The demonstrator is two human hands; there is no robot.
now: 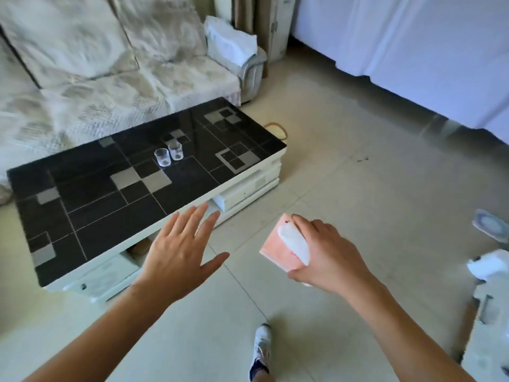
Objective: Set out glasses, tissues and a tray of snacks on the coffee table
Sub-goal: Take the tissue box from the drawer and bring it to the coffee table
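Observation:
Two small clear glasses stand side by side near the middle of the black patterned coffee table. My right hand grips a pink pack of tissues from above, holding it in the air over the floor, to the right of the table's front edge. A white tissue sticks out of the pack's top. My left hand is spread flat, fingers straight, hovering over the table's front edge and holding nothing.
A pale sofa runs behind the table, with a white folded cloth on its armrest. White objects lie on the tiled floor at the right. My shoe is on the floor below. A white-draped surface fills the far right.

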